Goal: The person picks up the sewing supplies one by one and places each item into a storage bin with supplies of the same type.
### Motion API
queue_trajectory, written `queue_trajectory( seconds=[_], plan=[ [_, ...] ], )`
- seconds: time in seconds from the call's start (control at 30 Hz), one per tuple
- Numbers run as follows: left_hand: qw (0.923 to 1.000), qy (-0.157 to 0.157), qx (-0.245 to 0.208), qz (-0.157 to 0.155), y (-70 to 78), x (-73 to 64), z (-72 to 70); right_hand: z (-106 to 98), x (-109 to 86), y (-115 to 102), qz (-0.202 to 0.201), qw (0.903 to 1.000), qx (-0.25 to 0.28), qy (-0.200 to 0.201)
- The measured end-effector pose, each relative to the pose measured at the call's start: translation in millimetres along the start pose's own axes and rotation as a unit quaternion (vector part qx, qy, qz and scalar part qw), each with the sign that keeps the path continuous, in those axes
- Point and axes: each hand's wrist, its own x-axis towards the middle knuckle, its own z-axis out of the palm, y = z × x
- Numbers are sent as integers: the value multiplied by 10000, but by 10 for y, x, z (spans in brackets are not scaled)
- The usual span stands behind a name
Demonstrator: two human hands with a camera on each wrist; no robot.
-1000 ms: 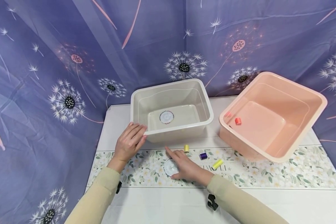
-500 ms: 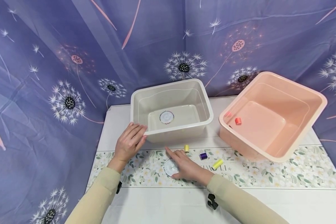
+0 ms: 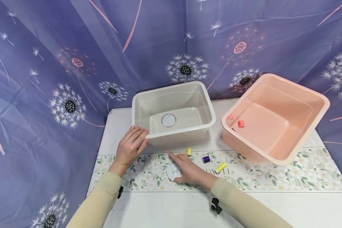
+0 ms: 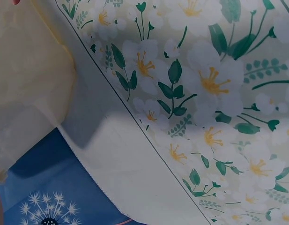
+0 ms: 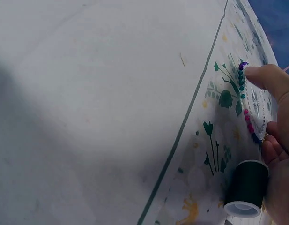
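My left hand (image 3: pixel 131 145) holds the front left corner of the grey plastic tub (image 3: pixel 182 129), fingers over the rim and thumb outside. Inside that tub lies a white round pin wheel (image 3: pixel 168 120) edged with coloured pin heads. A second pin wheel (image 3: pixel 172 172) lies on the table beneath my right hand (image 3: pixel 189 171), which partly covers it. In the right wrist view, the thumb is at the edge of the pin wheel (image 5: pixel 256 110) and other fingers bend near its opposite side; the index finger is extended in the head view. Beside this hand lies a dark thread spool (image 5: pixel 247 187).
A pink tub (image 3: pixel 268 139) stands at the right with a red thread spool (image 3: pixel 241 123) inside. Between tubs and hands lie a yellow spool (image 3: pixel 189 151), a purple spool (image 3: pixel 206 159) and a bright yellow spool (image 3: pixel 220 167). A patterned curtain (image 3: pixel 148 44) hangs behind.
The head view has shifted very slightly. Both hands keep their places, and the tubs, spools and pin wheels have not moved.
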Motion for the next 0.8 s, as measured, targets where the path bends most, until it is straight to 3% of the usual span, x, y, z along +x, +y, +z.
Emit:
queue_trajectory(
  seconds=[0.23, 0.8],
  plan=[
    [10000, 39, 8, 28, 2, -7, 2, -67, -37, 8, 61, 9992, 373, 97],
    [10000, -15, -22, -10, -11, -2, -12, -63, -72, 35, -132, 9991, -392, 68]
  ],
)
